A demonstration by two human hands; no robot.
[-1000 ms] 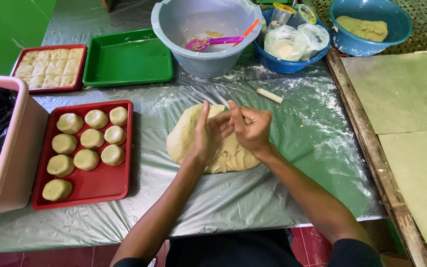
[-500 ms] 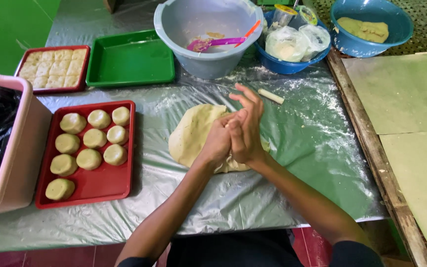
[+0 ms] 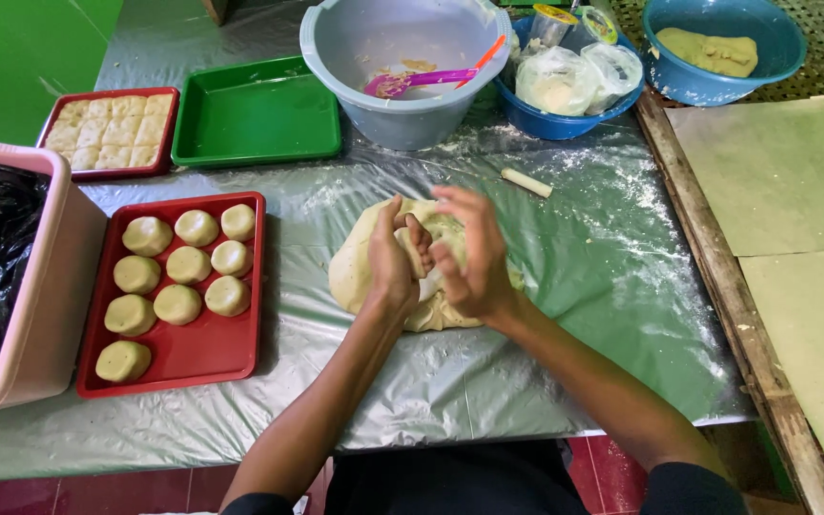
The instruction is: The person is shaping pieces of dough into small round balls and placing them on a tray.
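Dough (image 3: 360, 272) lies in a big pale mound on the plastic-covered worktop (image 3: 565, 315), just right of the red tray (image 3: 193, 358) of shaped rounds, so each finished piece has a short trip. Your left hand (image 3: 389, 262) and right hand (image 3: 469, 257) meet over the mound, fingers curled together around a small lump pinched between them, apparently to shape it. Near the mound's far side stands the grey bowl (image 3: 402, 57).
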